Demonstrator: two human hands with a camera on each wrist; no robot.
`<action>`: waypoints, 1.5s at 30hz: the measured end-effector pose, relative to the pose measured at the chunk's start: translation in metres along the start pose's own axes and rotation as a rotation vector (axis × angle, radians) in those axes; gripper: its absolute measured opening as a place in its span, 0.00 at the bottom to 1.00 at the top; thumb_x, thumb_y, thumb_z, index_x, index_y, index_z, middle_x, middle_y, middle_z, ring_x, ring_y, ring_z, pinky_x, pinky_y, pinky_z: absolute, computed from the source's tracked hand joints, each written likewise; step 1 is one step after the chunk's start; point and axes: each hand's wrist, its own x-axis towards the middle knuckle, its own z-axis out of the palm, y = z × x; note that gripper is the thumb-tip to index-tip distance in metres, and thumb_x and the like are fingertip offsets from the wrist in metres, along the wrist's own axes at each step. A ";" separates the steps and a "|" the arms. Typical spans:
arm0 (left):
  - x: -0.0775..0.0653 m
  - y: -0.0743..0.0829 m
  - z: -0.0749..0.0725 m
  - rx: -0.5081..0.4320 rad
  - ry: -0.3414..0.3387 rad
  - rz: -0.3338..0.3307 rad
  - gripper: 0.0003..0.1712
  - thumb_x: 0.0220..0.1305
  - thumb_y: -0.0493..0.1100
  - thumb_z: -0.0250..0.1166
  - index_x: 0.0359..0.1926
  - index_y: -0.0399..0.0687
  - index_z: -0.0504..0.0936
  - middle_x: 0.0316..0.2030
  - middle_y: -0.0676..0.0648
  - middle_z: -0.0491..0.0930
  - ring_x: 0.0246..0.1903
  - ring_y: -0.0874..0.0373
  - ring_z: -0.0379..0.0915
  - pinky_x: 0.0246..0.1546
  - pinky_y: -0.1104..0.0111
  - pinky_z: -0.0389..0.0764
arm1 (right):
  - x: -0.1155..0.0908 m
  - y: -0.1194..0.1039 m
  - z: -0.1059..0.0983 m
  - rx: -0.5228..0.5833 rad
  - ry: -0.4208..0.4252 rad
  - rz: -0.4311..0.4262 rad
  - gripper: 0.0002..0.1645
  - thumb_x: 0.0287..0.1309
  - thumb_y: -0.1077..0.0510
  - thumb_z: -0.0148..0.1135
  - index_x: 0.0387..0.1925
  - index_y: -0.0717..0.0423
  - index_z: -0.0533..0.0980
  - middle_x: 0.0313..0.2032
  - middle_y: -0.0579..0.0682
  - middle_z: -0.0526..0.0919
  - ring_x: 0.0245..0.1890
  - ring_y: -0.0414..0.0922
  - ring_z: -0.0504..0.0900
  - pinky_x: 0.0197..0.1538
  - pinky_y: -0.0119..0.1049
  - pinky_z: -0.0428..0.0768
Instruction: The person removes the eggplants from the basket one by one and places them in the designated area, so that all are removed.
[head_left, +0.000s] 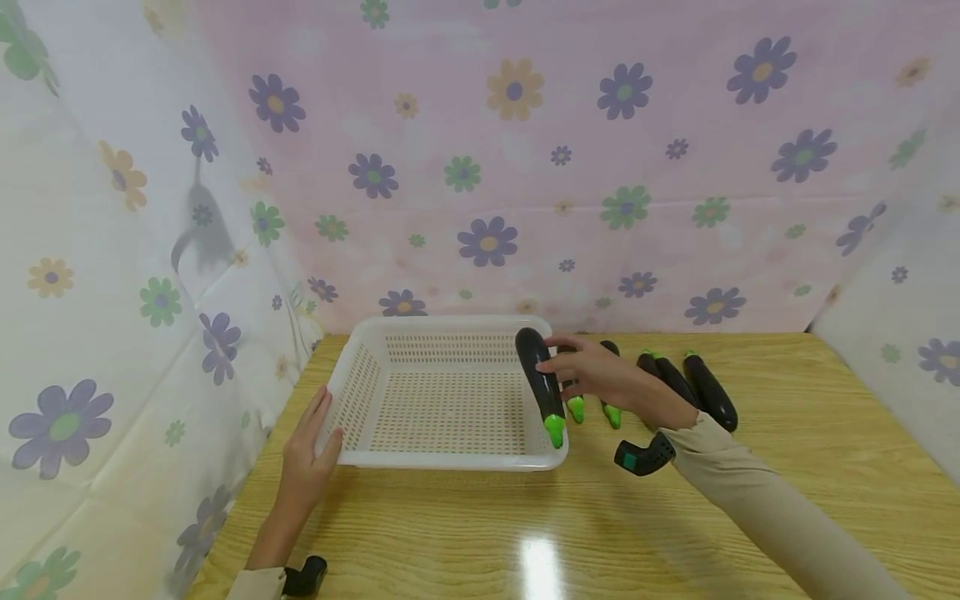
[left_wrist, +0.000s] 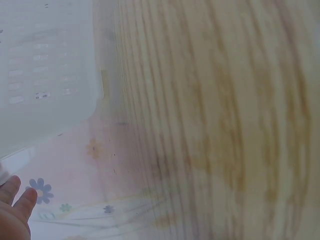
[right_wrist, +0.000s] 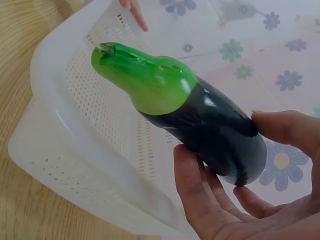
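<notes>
A dark eggplant (head_left: 536, 371) with a green stem end hangs over the right side of a white plastic basket (head_left: 450, 460). My right hand (head_left: 596, 371) holds it between thumb and fingers, as the right wrist view shows with the eggplant (right_wrist: 215, 125) tilted and its green cap raised. Nothing lies inside the basket. At the basket's left side my left hand (head_left: 306, 454) rests against the rim, fingers extended along it and thumb near the front corner. In the left wrist view only some fingertips (left_wrist: 25, 202) show, close to the basket (left_wrist: 50, 115).
Right of the basket, several more eggplants (head_left: 711, 393) lie on the wood-grain table (head_left: 450, 533), some partly hidden behind my right hand and forearm. A flower-patterned cloth (head_left: 487, 167) hangs behind the table and along both sides.
</notes>
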 end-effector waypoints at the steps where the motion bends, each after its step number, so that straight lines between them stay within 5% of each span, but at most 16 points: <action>1: 0.000 0.000 0.000 0.002 -0.001 -0.002 0.32 0.61 0.31 0.59 0.66 0.32 0.64 0.66 0.35 0.62 0.65 0.38 0.56 0.60 0.84 0.49 | -0.001 0.000 -0.001 -0.002 0.000 -0.002 0.45 0.61 0.55 0.60 0.71 0.58 0.48 0.65 0.65 0.59 0.51 0.57 0.74 0.45 0.47 0.78; 10: 0.000 0.000 0.000 0.004 0.000 -0.006 0.31 0.62 0.32 0.59 0.66 0.32 0.64 0.66 0.35 0.62 0.65 0.39 0.56 0.61 0.83 0.49 | -0.010 0.001 -0.011 -0.015 0.019 -0.005 0.43 0.60 0.55 0.61 0.71 0.58 0.51 0.61 0.64 0.64 0.46 0.53 0.77 0.47 0.49 0.77; 18: 0.000 0.001 0.000 0.009 0.000 0.002 0.31 0.62 0.33 0.59 0.66 0.33 0.64 0.67 0.39 0.61 0.65 0.40 0.56 0.60 0.84 0.50 | -0.019 0.007 -0.026 -0.024 0.013 -0.013 0.46 0.62 0.54 0.59 0.73 0.55 0.45 0.67 0.64 0.56 0.49 0.53 0.76 0.47 0.48 0.77; 25: 0.000 0.002 -0.001 0.015 -0.003 0.001 0.32 0.62 0.32 0.59 0.66 0.32 0.64 0.66 0.36 0.62 0.64 0.37 0.57 0.60 0.84 0.49 | -0.027 0.009 -0.038 0.005 0.033 -0.018 0.43 0.63 0.57 0.58 0.72 0.57 0.48 0.58 0.62 0.67 0.44 0.52 0.80 0.47 0.49 0.77; 34: 0.000 0.002 0.000 0.013 -0.002 0.008 0.31 0.62 0.32 0.59 0.66 0.31 0.64 0.66 0.35 0.62 0.64 0.37 0.57 0.60 0.84 0.49 | -0.042 0.014 -0.056 -0.032 0.066 0.000 0.47 0.63 0.55 0.58 0.73 0.56 0.43 0.69 0.65 0.49 0.61 0.60 0.64 0.52 0.49 0.74; 39: -0.001 0.002 -0.001 0.007 -0.008 -0.005 0.32 0.62 0.32 0.59 0.66 0.32 0.63 0.67 0.36 0.61 0.64 0.37 0.56 0.60 0.84 0.49 | -0.048 0.018 -0.065 -0.035 0.098 0.006 0.45 0.64 0.54 0.58 0.73 0.55 0.45 0.59 0.61 0.63 0.45 0.50 0.73 0.45 0.46 0.75; 45: -0.001 0.001 -0.001 -0.006 -0.007 -0.008 0.32 0.62 0.32 0.59 0.67 0.33 0.63 0.66 0.36 0.61 0.65 0.39 0.56 0.60 0.84 0.50 | -0.057 0.020 -0.074 -0.036 0.114 0.002 0.43 0.64 0.53 0.57 0.73 0.56 0.47 0.62 0.62 0.62 0.42 0.46 0.76 0.45 0.45 0.75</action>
